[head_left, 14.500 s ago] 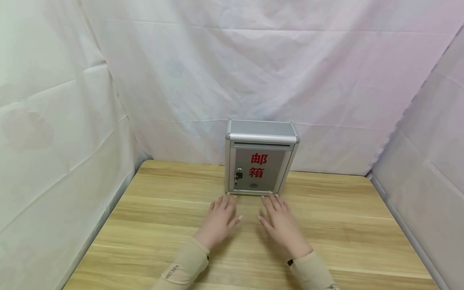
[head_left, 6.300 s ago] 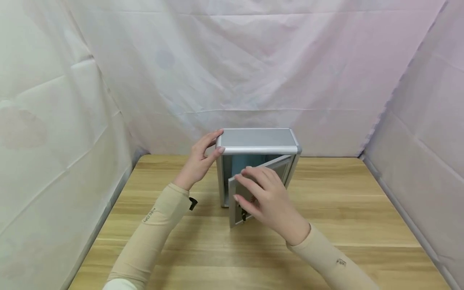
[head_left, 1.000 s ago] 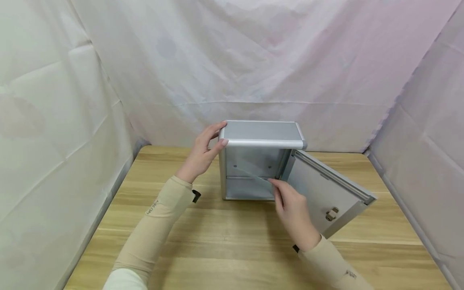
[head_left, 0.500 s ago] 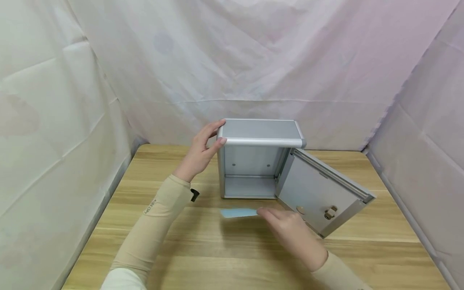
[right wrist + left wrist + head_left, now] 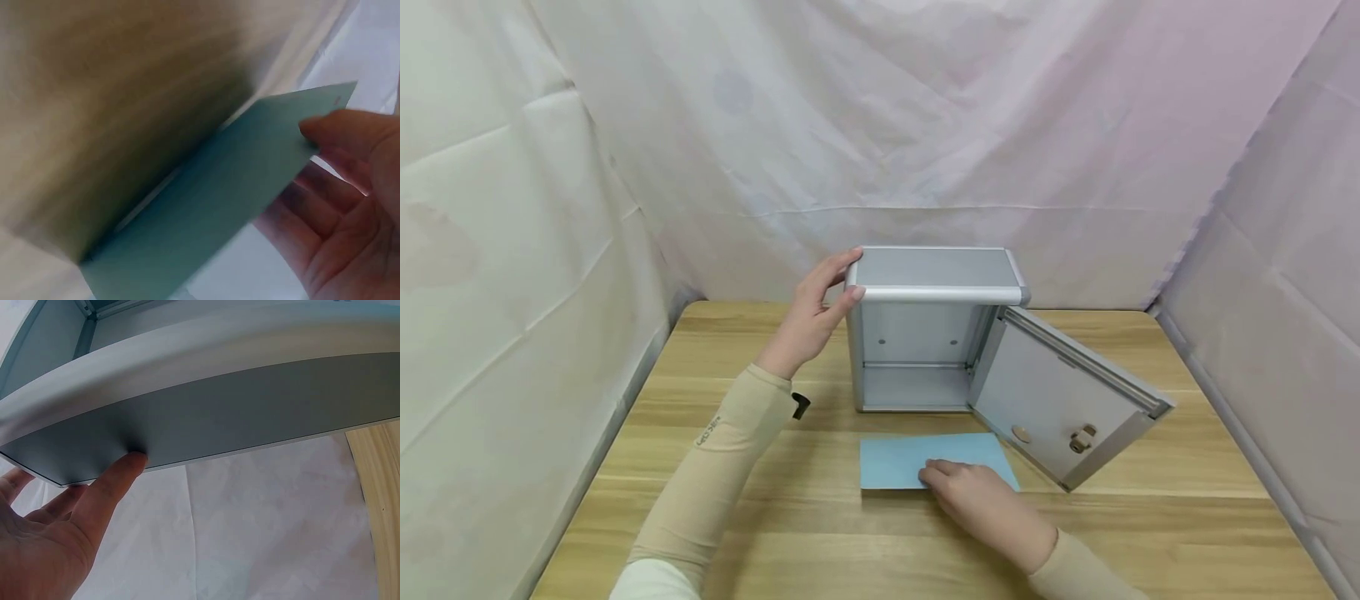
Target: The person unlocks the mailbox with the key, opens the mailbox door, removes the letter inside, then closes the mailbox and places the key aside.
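Note:
A grey metal mailbox (image 5: 936, 268) stands upright on the table. Its door (image 5: 1060, 392) is swung out to the right, and the inside shows bare walls. My left hand (image 5: 808, 312) grips the box's upper left side, thumb at the front and fingers further back; in the left wrist view, fingers (image 5: 115, 487) press on the grey panel. In front of the box, my right hand (image 5: 981, 504) pinches a light-blue envelope (image 5: 891, 461) by its near edge. The right wrist view shows the envelope (image 5: 206, 181) tilted between thumb and fingers, with a small reddish mark at one corner.
The wooden table (image 5: 760, 508) reaches to pale fabric walls (image 5: 910, 117) at the back and both sides. A lock (image 5: 1082, 438) sits on the door's inner face. The open door juts out to the right of the right hand.
The door went from closed to wide open. My right hand took the envelope out of the box, brought it forward and lowered it toward the table. My left hand stayed on the box lately.

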The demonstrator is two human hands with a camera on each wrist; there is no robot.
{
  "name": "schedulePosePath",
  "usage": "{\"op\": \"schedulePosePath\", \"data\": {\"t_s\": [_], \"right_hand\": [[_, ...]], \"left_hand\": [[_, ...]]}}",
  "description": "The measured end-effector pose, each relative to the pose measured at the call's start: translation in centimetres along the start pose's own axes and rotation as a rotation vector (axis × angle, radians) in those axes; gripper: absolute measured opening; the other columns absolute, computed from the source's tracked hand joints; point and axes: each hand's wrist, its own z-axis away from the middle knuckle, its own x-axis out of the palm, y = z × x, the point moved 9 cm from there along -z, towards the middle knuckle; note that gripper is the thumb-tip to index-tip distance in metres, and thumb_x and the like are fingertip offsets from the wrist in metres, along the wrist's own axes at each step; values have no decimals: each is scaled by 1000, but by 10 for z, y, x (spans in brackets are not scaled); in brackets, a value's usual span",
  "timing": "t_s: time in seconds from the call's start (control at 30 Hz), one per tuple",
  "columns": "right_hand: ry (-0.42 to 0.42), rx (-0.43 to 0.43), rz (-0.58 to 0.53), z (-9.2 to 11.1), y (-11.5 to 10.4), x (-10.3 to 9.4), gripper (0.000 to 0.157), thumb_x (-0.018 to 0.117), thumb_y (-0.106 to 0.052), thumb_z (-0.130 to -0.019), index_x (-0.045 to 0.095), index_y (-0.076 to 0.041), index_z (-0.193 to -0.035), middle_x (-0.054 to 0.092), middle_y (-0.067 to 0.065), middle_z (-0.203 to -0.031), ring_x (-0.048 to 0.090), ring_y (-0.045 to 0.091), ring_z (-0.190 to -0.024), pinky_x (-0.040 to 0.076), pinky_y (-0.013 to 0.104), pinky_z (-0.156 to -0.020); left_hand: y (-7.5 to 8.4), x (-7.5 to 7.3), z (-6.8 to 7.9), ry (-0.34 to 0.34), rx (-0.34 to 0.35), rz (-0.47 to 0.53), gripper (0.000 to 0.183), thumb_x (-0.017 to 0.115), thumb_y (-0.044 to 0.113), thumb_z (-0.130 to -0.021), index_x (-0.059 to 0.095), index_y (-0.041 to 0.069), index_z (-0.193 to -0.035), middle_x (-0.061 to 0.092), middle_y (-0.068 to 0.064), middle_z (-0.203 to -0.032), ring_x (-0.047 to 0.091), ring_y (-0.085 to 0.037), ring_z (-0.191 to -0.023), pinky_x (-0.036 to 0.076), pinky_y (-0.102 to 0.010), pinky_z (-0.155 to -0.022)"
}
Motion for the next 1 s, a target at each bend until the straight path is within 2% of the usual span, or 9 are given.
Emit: {"op": "schedulePosePath", "data": {"t_s": [0.07, 0.2, 0.47, 0.63, 0.8, 1.0], "right_hand": [[-50, 19, -26, 1, 3, 8, 29, 70, -5, -85, 66, -7, -113, 64, 12, -118, 65, 26, -100, 56, 35, -79], [-97, 39, -64, 2, 8, 18, 34, 70, -4, -83, 66, -8, -117, 58, 16, -129, 60, 32, -110, 53, 40, -85], [-215, 72, -51, -4, 12, 34, 37, 69, -7, -84, 66, -9, -121, 57, 17, -129, 57, 35, -114, 52, 43, -87], [-224, 66, -5, -14, 11, 36, 37, 74, -14, -84, 66, -10, -120, 58, 16, -128, 57, 34, -114, 53, 41, -85], [-218, 69, 20, -22, 11, 37, 36, 78, -19, -81, 68, -12, -115, 60, 15, -126, 58, 33, -112, 55, 41, -80], [-203, 57, 23, -27, 13, 37, 36, 77, -24, -82, 69, -11, -115, 59, 15, -127, 57, 36, -113, 54, 42, -83]], "left_hand": [[0, 0, 0, -1, -4, -2, 49, 54, 19, -99, 41, 3, -143, 39, -17, -145, 44, -35, -125, 46, -43, -95], [-1, 0, 0, -2, -8, -8, 48, 54, 18, -99, 41, 3, -143, 39, -17, -145, 44, -35, -125, 44, -43, -97], [0, 1, 1, -6, -3, -23, 49, 53, 22, -100, 41, 4, -144, 38, -16, -146, 44, -34, -126, 43, -42, -98], [0, 0, 2, -4, 2, -17, 51, 52, 27, -100, 40, 5, -144, 37, -16, -146, 43, -34, -126, 43, -42, -98], [0, 0, 1, -4, 19, -15, 50, 52, 24, -100, 41, 3, -144, 38, -18, -145, 44, -34, -126, 43, -42, -99], [0, 1, 0, -7, 11, -6, 50, 53, 22, -100, 40, 2, -144, 38, -18, -145, 44, -34, -126, 45, -42, -96]]}}
